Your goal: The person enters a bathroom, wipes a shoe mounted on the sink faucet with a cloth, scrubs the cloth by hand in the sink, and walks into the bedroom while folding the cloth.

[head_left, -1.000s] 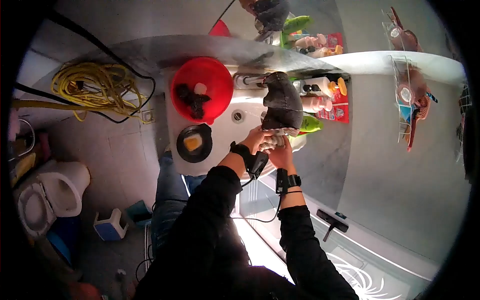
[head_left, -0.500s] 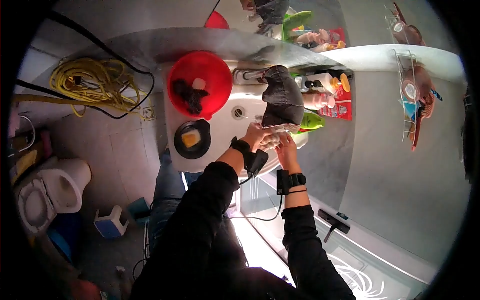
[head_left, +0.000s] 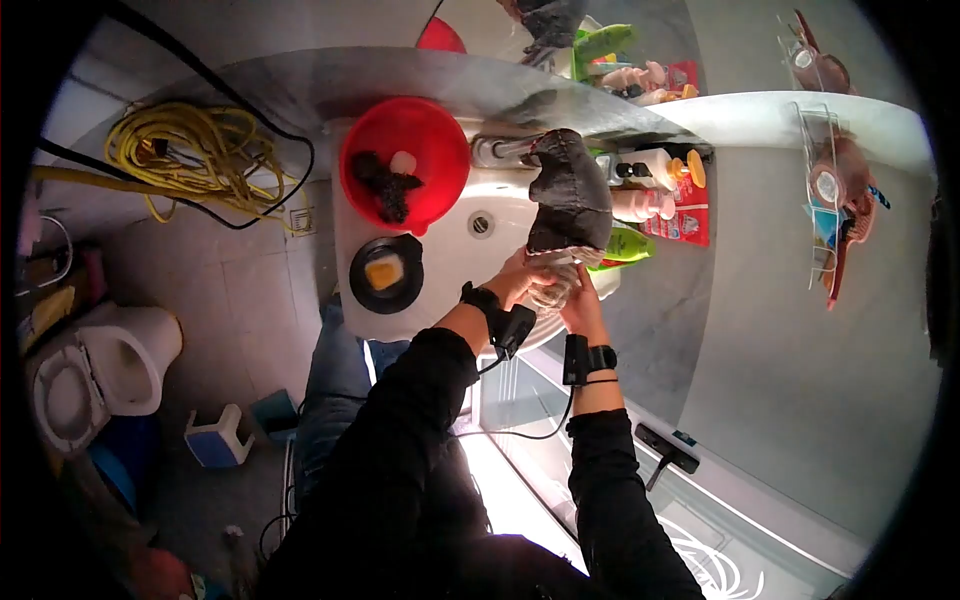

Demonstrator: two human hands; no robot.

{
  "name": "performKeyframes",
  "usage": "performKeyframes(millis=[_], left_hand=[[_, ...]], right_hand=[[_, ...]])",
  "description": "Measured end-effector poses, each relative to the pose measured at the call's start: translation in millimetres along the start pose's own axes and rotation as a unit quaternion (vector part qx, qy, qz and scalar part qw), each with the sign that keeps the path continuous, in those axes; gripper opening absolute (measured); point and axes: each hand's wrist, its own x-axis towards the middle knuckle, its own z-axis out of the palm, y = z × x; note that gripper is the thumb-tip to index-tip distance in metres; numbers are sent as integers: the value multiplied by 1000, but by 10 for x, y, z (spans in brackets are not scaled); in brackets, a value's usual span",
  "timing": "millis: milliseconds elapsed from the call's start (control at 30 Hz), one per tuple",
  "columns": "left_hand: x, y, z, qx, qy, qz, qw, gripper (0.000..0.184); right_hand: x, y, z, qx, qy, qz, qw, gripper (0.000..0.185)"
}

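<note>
While two hands [head_left: 513, 284] pinch one pale bundle [head_left: 550, 290] (one grey cloth [head_left: 570, 198] adjoining), one basin [head_left: 441, 150]

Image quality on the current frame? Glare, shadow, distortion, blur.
Head view throughout: fisheye bend, black corners; blown-out glare bottom centre, between dark sleeves that lose detail; dim floor lower left; grey fabric legible, fingers too small to judge blur.

Matt cloth is seen on the grey item [head_left: 568, 200], smooth plastic on the bowl [head_left: 442, 150], shiny metal on the tap [head_left: 498, 152].
</note>
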Motion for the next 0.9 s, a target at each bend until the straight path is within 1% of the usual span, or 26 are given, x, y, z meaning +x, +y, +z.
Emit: performKeyframes(millis=[33,100,167,233,267,300,333,367,400,433,467,500,533,567,633,667,700,767,800,833,900], left_hand=[[-32,28,39,0,0,0,1000,32],[-117,142,156,5,137,41,990,33],[-19,61,28,29,139,41,989,33],[10,16,21,50,142,42,988,33],[-25,68,121,67,186,29,980,32],[-48,100,200,85,231,16,969,30],[-33,90,200,93,240,40,965,24],[-36,69,200,92,240,40,966,24],[-45,46,201,122,255,40,958,21],[-73,63,228,151,271,41,950,19],[-96,29,219,179,269,69,944,18],[-66,-13,153,179,269,70,944,18],[-39,-33,86,190,268,21,944,20],[-9,-64,29,202,265,-27,943,23],[-2,-87,42,179,276,-36,944,25],[-19,-65,89,156,286,-43,944,28],[-38,-43,135,156,287,-45,944,28],[-18,-17,192,-28,271,-46,961,29],[135,-200,-13,-56,227,-30,972,28],[215,-268,-107,-56,227,-28,972,28],[261,-289,-159,-58,195,3,979,27]], right_hand=[[30,30,-43,-14,65,-42,997,37],[-82,5,100,-13,73,-52,996,38],[-187,2,224,-15,83,-58,995,39],[-243,2,297,-57,-44,-60,996,43],[-265,-1,332,-54,-31,-59,996,47],[-256,-23,333,-56,-31,-59,996,47],[-234,-59,322,-101,-43,-53,993,50],[-207,-84,315,-145,-55,-47,987,53],[-175,-94,312,-135,-27,-40,990,50],[-135,-103,283,-135,-26,-40,990,50],[-90,-114,237,-156,2,-47,987,45],[-52,-122,193,-175,30,-55,983,39],[-30,-129,174,-180,35,-63,981,28],[-3,-144,153,-180,35,-63,981,28],[21,-192,159,-169,79,-34,982,23],[-41,-181,295,-211,96,-39,972,20],[-93,-189,358,-210,97,-38,972,20],[-137,-206,424,-229,155,12,961,22],[-82,-166,354,-225,178,17,958,25],[-40,-127,286,-225,177,17,958,25],[24,-34,136,-119,54,-4,991,22]])
